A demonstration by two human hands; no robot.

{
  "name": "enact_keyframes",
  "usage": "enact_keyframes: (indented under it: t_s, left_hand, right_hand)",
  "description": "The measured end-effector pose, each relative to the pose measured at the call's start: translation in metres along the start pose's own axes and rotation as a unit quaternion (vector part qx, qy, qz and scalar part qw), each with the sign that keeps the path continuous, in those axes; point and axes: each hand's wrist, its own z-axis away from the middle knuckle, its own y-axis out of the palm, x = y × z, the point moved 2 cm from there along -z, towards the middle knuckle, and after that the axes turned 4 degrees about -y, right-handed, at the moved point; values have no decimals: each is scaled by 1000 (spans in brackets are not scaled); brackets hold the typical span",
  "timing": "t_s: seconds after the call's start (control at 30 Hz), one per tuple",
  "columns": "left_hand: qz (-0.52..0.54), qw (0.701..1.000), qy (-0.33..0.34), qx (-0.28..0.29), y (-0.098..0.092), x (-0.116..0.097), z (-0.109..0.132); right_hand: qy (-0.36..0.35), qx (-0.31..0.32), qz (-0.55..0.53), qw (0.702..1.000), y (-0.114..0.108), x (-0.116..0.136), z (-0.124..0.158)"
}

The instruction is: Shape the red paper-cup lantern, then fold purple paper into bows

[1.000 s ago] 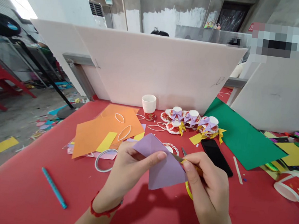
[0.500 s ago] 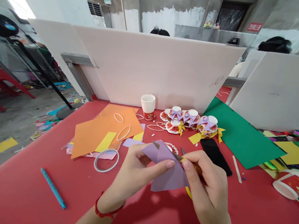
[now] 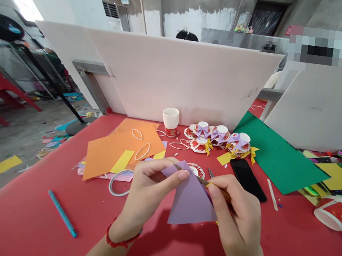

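Purple paper: The purple paper (image 3: 194, 203) is up in the air between the two hands, over the red surface (image 3: 21, 230). It has a fold near the top and hangs wide at the bottom.
Left hand: The left hand (image 3: 147, 195) has its fingers closed on the top left part of the paper. The thumb presses on the front, and the other fingers tuck behind.
Right hand: The right hand (image 3: 236, 219) has its thumb and first finger pinched tight on a thin tool (image 3: 202, 182). The tool's pointy end goes to the top of the paper, by the left thumb. The hand hides the rest, so one cannot tell what tool it is.
How it feels: The paper looks very light, thin and bendy. It should fold easily, but it may crease or rip if pulled hard.
Where to hold: The folded top looks best, pinched flat between thumb and finger. The loose bottom may flop.
Behind the paper: A frilly red and white piece (image 3: 195, 169) peeks out.
Little cups with bows: They (image 3: 220, 136) sit in a bunch farther back.
Phone: The black phone (image 3: 248, 180) lies past the right hand.
Blue pen: The blue pen (image 3: 62, 214) lies left of the left hand.
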Motion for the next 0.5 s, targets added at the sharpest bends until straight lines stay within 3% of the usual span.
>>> enact_keyframes:
  t_s: [0.23, 0.5]
  left_hand:
    - [22, 1000, -5, 12, 0, 3, 2]
    - [28, 999, 2, 32, 7, 2, 5]
  right_hand:
    - [23, -29, 2, 999, 4, 4, 2]
    - [-6, -33, 0, 999, 2, 2, 2]
